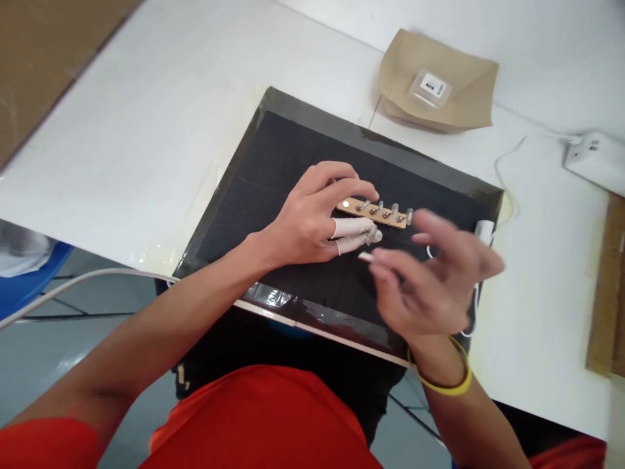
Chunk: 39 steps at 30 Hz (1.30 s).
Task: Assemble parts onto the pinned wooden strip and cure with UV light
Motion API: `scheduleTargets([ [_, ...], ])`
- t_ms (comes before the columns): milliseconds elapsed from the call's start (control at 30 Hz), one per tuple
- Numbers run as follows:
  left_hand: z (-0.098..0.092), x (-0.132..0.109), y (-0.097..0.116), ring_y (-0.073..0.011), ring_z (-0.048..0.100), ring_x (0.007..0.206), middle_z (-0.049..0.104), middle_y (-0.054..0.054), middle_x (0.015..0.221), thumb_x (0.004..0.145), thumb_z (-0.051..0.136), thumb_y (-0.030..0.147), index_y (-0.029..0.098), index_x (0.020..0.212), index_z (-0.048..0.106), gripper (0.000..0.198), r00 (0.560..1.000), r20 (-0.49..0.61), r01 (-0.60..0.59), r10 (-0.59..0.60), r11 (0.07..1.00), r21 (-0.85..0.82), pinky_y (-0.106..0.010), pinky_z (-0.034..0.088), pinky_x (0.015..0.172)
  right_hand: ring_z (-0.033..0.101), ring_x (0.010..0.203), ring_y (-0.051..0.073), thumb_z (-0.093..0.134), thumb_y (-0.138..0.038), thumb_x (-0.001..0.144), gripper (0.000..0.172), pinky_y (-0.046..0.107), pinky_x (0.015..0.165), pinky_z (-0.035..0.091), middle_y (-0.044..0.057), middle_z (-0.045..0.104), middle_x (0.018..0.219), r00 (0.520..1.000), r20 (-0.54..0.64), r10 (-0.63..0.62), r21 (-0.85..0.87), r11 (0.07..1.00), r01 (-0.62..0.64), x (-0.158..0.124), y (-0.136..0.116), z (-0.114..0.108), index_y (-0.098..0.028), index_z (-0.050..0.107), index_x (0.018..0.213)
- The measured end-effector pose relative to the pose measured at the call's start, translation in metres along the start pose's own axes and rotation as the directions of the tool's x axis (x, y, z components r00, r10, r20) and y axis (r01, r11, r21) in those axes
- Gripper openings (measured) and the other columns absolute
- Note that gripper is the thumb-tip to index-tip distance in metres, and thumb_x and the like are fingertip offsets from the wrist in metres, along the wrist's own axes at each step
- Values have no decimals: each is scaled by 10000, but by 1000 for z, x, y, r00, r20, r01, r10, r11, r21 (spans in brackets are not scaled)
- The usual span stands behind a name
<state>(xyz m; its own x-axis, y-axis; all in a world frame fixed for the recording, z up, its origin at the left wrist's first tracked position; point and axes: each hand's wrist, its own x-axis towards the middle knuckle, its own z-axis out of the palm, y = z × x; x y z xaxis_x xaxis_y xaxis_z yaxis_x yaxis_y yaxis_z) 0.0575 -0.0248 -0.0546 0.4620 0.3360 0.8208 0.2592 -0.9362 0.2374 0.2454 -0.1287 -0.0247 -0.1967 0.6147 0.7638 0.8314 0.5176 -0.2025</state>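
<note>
My left hand [312,215] has white finger covers on its thumb and index finger. Between those two covered tips it pinches a small clear, greyish piece [372,233]; its exact kind is too small to make out. The other fingers arch over a tan strip [352,207] that carries a row of several small metal parts with clear tube-like pieces. To the right, my right hand [430,280] is partly blurred. Its thumb and index finger are closed on a small white piece [366,257], which points toward the left fingertips without visibly touching them.
A black mat [273,163] with taped edges lies under both hands on the white table [170,111]. Behind it stands a brown paper tray [469,85] holding a labelled clear plastic box [430,89]. A white power strip [598,159] and cable are at right.
</note>
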Motion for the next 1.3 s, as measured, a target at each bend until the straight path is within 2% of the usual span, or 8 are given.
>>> scheduleTargets([
  [133, 0, 1, 0, -259, 631, 1089, 752, -47, 1165, 919, 783, 340, 256, 872, 746, 103, 1000, -19, -10, 10, 999, -30, -465, 599, 889, 580, 1239, 270, 678, -254, 951, 188, 369, 776, 561, 64, 644, 1462, 979, -180, 101, -37, 993, -109, -5, 26, 6, -287, 755, 1119],
  [233, 0, 0, 1, -238, 629, 1122, 743, -26, 1188, 973, 711, 387, 275, 857, 755, 167, 999, 16, 51, -51, 999, -16, -450, 580, 936, 587, 1218, 257, 689, -247, 945, 168, 363, 796, 571, 72, 660, 1425, 995, -54, 83, 14, 996, -83, -3, 13, 9, -266, 752, 1099],
  [367, -1, -3, 1, -242, 627, 1134, 749, -44, 1197, 983, 674, 454, 273, 900, 781, 226, 992, 83, 95, -97, 995, 26, -454, 566, 970, 616, 1083, 226, 698, -272, 950, 94, 355, 811, 561, 63, 723, 1285, 993, -30, -114, 17, 993, 115, 1, -9, 9, -262, 761, 1019],
  [600, 1, -2, 2, -238, 633, 1110, 745, -41, 1171, 920, 778, 340, 271, 855, 770, 96, 998, -22, 52, -52, 999, -16, -444, 565, 942, 591, 1191, 266, 699, -227, 940, 184, 357, 772, 557, 86, 680, 1413, 980, -172, 97, -28, 994, -104, 0, 15, 10, -265, 763, 1107],
  [800, 1, -4, 0, -240, 627, 1136, 744, -50, 1195, 997, 664, 414, 272, 914, 772, 197, 997, 40, 73, -73, 997, 8, -445, 571, 967, 623, 1064, 218, 718, -275, 938, 170, 361, 837, 556, 70, 718, 1306, 990, -25, -142, -2, 990, 142, 1, -8, 11, -266, 767, 1101],
  [967, 0, -1, -1, -239, 639, 1095, 757, -43, 1163, 930, 761, 353, 260, 846, 779, 127, 1000, -28, 5, -4, 1000, 17, -429, 597, 916, 586, 1231, 291, 708, -219, 928, 211, 383, 768, 556, 85, 663, 1452, 977, -172, 130, -21, 991, -136, -1, 15, 10, -284, 774, 1118],
  [1167, -2, 0, 2, -235, 647, 1123, 771, -44, 1152, 1001, 640, 443, 265, 928, 800, 250, 993, 51, 110, -111, 994, 25, -420, 595, 956, 615, 1103, 224, 719, -278, 945, 90, 364, 843, 559, 67, 715, 1302, 993, 26, -118, 42, 992, 117, 1, -11, 10, -253, 767, 1017],
  [1300, 0, -1, 2, -244, 652, 1104, 762, -48, 1165, 956, 719, 356, 264, 872, 791, 144, 999, 2, 54, -54, 998, 29, -436, 595, 938, 598, 1176, 266, 735, -222, 925, 175, 368, 787, 565, 92, 693, 1402, 994, -81, 67, 29, 997, -65, 1, 0, 8, -258, 782, 1090],
])
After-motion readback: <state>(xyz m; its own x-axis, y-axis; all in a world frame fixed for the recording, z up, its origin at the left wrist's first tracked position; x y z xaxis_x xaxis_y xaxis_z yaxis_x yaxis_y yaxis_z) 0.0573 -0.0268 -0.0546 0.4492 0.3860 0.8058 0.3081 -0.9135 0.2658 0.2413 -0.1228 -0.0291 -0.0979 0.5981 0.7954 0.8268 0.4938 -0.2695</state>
